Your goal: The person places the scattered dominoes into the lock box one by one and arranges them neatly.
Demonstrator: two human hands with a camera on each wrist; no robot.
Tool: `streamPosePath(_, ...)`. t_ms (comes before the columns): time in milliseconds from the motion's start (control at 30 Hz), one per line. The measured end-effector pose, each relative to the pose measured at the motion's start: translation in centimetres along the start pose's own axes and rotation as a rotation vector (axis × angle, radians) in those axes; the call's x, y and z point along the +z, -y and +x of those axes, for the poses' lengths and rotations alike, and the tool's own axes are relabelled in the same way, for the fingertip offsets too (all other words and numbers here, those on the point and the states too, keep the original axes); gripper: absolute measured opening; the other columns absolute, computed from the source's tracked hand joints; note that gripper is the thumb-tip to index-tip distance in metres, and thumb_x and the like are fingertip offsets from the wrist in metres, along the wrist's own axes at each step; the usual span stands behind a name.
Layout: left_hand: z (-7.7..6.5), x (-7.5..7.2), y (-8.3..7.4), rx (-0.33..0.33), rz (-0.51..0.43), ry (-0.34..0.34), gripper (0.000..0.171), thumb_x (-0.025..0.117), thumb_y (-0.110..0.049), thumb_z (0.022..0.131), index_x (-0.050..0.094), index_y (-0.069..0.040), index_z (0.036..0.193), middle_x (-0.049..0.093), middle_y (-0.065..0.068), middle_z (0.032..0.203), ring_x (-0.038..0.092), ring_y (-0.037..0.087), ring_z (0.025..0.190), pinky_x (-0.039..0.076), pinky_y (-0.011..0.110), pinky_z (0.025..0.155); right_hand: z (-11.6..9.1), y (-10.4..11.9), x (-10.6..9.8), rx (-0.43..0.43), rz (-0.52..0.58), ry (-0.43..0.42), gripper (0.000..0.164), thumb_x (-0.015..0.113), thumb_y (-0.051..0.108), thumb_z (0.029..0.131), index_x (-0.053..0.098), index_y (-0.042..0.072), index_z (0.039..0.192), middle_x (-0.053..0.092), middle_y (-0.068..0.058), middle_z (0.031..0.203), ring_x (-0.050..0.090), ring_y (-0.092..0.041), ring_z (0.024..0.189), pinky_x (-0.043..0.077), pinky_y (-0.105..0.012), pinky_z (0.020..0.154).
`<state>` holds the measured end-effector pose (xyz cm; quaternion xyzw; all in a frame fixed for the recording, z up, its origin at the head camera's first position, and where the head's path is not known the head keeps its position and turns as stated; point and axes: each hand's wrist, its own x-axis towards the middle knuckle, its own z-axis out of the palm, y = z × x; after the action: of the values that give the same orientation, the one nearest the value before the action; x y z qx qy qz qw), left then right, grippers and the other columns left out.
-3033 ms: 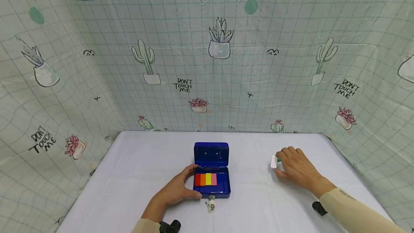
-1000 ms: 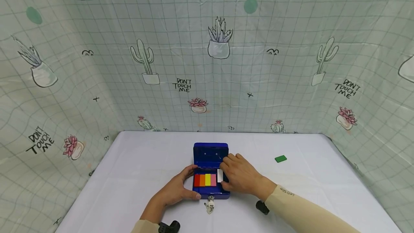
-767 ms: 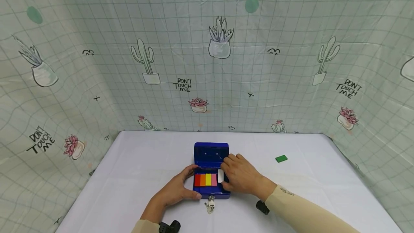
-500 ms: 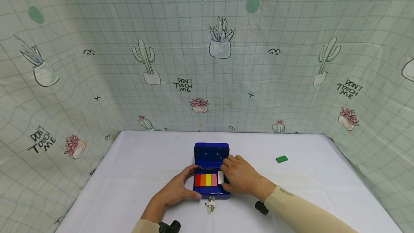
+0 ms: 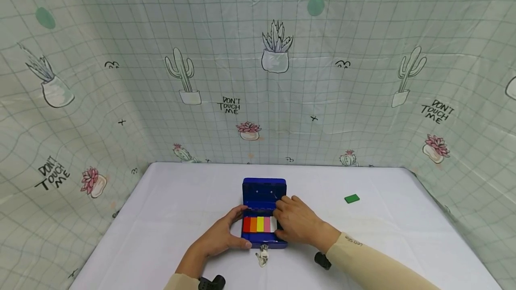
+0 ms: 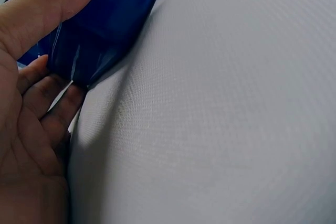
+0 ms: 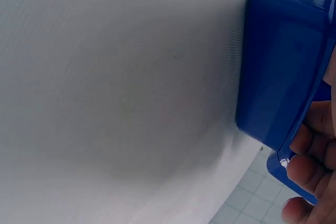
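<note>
A blue metal cash box point(image 5: 266, 238) stands on the table with its lid point(image 5: 264, 191) raised. Across its left side my left hand point(image 5: 221, 235) grips it, thumb at the front corner, fingers at the back. Red point(image 5: 247, 224), orange point(image 5: 253, 224), yellow point(image 5: 260, 224) and pink point(image 5: 267, 224) domino-like blocks form a row inside. At the row's right end my right hand point(image 5: 298, 221) pinches a white block point(image 5: 273, 224), right beside the pink one. In the right wrist view the fingers point(image 7: 303, 169) reach over the box's wall point(image 7: 283, 61); the block is hidden there.
A green block point(image 5: 352, 198) lies flat on the white tabletop point(image 5: 387, 227), right of the box. Keys point(image 5: 263, 256) hang from the box's front lock. A patterned cloth point(image 5: 225, 75) rises behind the table and at both sides.
My right hand has brought the white block from beside the green block into the box, then left against the pink one. My left hand stays on the box.
</note>
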<state>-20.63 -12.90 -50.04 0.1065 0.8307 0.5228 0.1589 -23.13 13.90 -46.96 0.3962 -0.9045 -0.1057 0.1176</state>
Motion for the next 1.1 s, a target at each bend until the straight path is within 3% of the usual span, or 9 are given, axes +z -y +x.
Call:
streamPosePath(500, -0.1, -0.1, -0.1, 0.004, 0.001, 0.008, 0.106, 0.098, -0.032, 0.074, 0.040, -0.019, 0.162, 0.044, 0.019, 0.165, 0.035, 0.045, 0.154, 0.020, 0.074, 0.123, 0.4, 0.5, -0.1, -0.001, 0.013, 0.020, 0.042, 0.079, 0.053, 0.090, 0.079, 0.014, 0.106, 0.062, 0.001, 0.091, 0.049, -0.018, 0.087, 0.043, -0.028, 0.072)
streamPosePath(833, 0.0, 0.0, 0.0, 0.008, -0.002, 0.015, 0.105, 0.097, -0.031, 0.075, 0.039, -0.020, 0.162, 0.044, 0.018, 0.165, 0.035, 0.045, 0.154, 0.020, 0.074, 0.123, -0.1, 0.0, 0.5, -0.007, 0.049, -0.041, 0.051, 0.075, 0.061, 0.091, 0.071, 0.016, 0.114, 0.067, 0.000, 0.104, 0.055, -0.019, 0.096, 0.050, -0.031, 0.083)
streamPosePath(1100, -0.1, 0.1, -0.1, -0.005, 0.016, 0.007, 0.105, 0.097, -0.033, 0.075, 0.040, -0.021, 0.161, 0.044, 0.018, 0.165, 0.036, 0.045, 0.154, 0.020, 0.076, 0.122, -0.8, -0.2, 0.9, 0.000, 0.006, -0.139, 0.049, 0.072, 0.061, 0.093, 0.068, 0.017, 0.114, 0.063, 0.000, 0.102, 0.053, -0.019, 0.094, 0.045, -0.030, 0.080)
